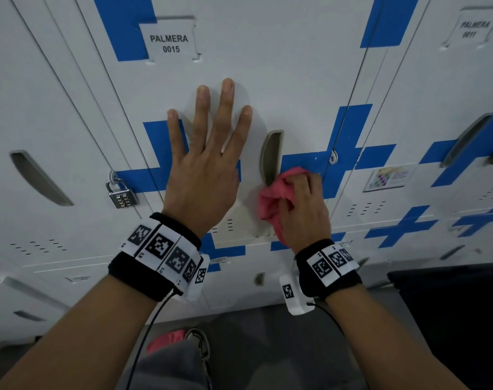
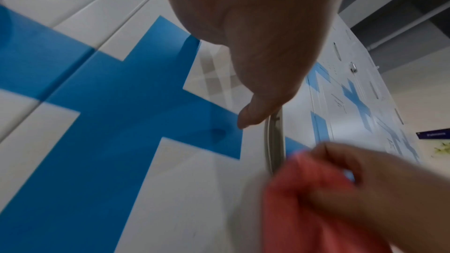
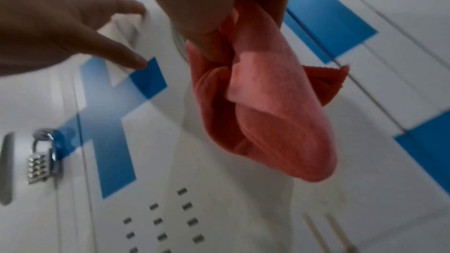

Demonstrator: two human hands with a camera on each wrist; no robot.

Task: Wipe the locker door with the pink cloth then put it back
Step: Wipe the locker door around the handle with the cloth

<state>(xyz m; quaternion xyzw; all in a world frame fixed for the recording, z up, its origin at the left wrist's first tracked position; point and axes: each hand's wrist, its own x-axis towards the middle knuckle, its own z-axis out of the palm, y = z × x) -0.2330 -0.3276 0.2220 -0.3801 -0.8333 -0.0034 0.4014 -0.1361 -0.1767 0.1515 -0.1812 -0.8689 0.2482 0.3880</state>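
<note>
Right, both hands are up at the door, the white one with blue crosses and the label reading PALMERA 0015. Left hand is spread flat, fingers straight and fanned, pointing up the panel; from the left wrist view the fingertips look to meet the metal, with the palm standing off a little. It holds nothing.

Right hand is lower and to the right, fingers curled tight round the cloth, which is bunched into a wad. Pink folds stick out past the knuckles toward the left hand, and a tail hangs down by the wrist. The right wrist view shows the thumb tucked into the folds and the bundle drooping below the fist.

Cloth sits just at the lower end of the handle, the recessed grey slot, with its top edge against the blue bar there. Whether it presses the door or hangs just off it, I cannot tell. The two hands are close, side by side, not touching, the handle between them.

Off to the left, a padlock with number wheels hangs on the neighbouring latch. Small vent slots run below the hands. Each wrist wears a black band with square markers.
</note>
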